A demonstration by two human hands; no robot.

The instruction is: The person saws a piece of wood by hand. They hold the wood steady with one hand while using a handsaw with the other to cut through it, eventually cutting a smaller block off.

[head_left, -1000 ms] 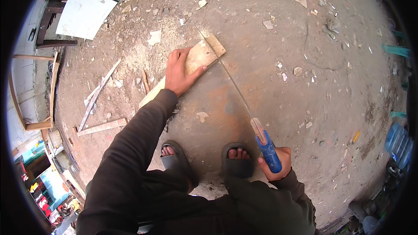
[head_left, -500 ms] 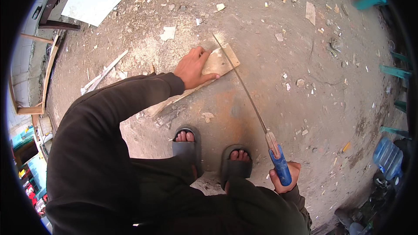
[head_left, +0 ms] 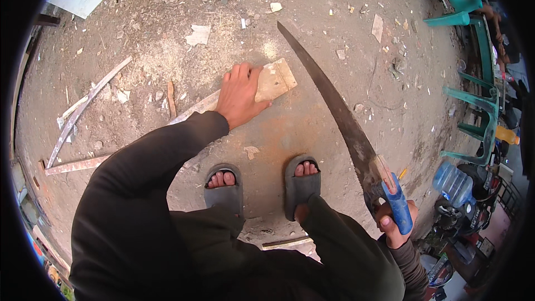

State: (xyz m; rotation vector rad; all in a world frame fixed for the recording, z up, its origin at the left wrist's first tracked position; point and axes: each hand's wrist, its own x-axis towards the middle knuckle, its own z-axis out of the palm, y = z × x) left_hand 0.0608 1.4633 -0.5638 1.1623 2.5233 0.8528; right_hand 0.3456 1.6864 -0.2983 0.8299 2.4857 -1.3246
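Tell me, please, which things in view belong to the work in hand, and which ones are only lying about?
In use:
- blue-handled handsaw, in the right grip
- wooden board, under the left grip

Lying about:
- reddish wooden strip
- pale flat scrap
- large blue plastic bottle

From my remote seat I see a saw blade (head_left: pixel 336 103) of dull, dark metal, a smooth plastic-looking saw handle (head_left: pixel 400 207), a rough wooden board (head_left: pixel 274 82), matt cloth on the sleeve (head_left: pixel 167 145), gritty ground (head_left: pixel 312 5) and a glossy, see-through plastic jug (head_left: pixel 452 183).
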